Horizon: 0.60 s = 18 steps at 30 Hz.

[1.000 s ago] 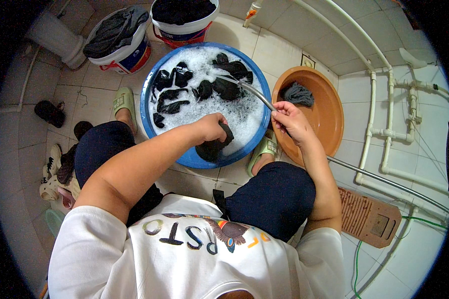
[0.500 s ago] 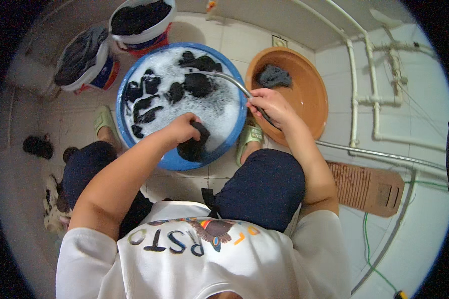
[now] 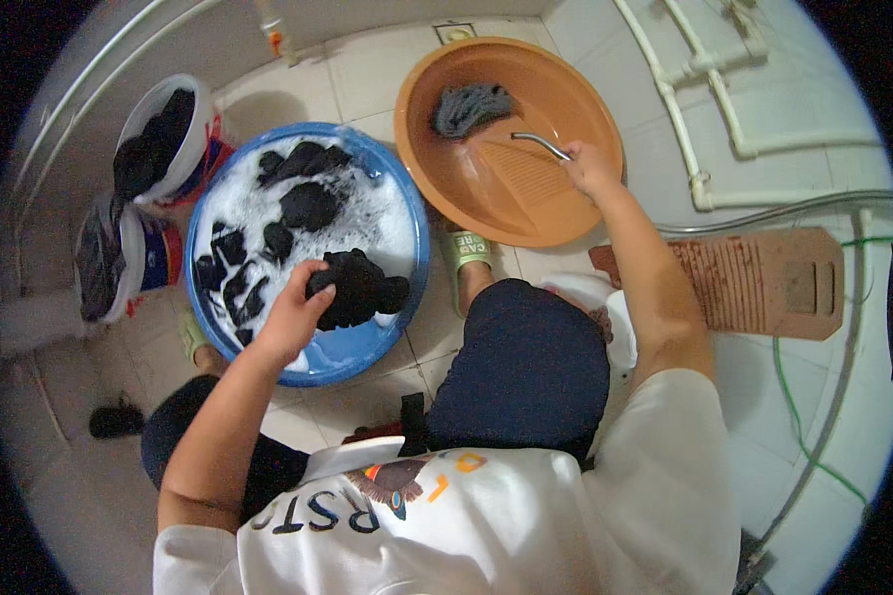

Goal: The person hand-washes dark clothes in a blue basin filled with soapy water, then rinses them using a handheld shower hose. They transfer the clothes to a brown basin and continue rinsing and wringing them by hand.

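Observation:
My left hand (image 3: 301,309) is closed on a bunched black cloth (image 3: 355,290), held above the near right part of a blue tub (image 3: 419,198). White suds (image 3: 352,188) and several dark clumps of cloth (image 3: 310,205) fill that tub. Over the right side of an orange-brown basin (image 3: 605,109), my right hand (image 3: 591,169) grips a hose's curved metal spout (image 3: 541,144). The spout points left into the basin, where a wet dark grey cloth (image 3: 471,109) lies at the far left, beside the ribbed washing surface. What kind of garments these are, I cannot tell.
Two buckets stuffed with dark cloth, one farther (image 3: 206,104) and one nearer (image 3: 134,263), stand left of the tub. A brown washboard (image 3: 764,283) lies on the right. Pale pipes (image 3: 677,129) line the right wall, and a green hose (image 3: 794,407) runs below.
My right hand has swung the spout from above the blue tub to over the orange-brown basin. My left hand has lifted the black cloth. The view has shifted and turned.

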{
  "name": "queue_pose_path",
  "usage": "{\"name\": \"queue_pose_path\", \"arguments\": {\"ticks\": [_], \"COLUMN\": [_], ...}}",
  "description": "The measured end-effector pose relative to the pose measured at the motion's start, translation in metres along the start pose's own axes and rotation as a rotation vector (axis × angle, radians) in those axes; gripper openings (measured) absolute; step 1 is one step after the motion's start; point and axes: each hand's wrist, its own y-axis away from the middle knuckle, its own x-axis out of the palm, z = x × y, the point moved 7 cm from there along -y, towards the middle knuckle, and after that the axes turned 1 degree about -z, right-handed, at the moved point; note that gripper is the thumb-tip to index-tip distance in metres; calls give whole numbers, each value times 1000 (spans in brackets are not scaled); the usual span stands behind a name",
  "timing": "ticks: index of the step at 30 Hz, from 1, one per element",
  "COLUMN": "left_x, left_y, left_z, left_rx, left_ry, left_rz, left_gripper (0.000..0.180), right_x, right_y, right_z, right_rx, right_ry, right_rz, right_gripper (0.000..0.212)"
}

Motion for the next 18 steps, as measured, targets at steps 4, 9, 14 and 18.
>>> {"name": "queue_pose_path", "arguments": {"ticks": [4,9,14,18], "left_x": [45,133,229,283], "left_y": [-35,-89,-156,-233], "left_z": [-11,-94,-141,-58], "left_rx": [128,-44,-36,-344], "left_ry": [127,725,1036,789], "left_rz": [69,212,470,317], "left_gripper": [28,28,31,35], "right_x": [18,46,64,78], "right_y": [-4,0,22,13], "right_z": [-54,-81,-122,-111], "right_rx": [-11,-43,-101,75], "right_ry": [364,323,-291,342], "right_rz": [33,36,-321,278], "right_gripper": [21,22,20,20]}}
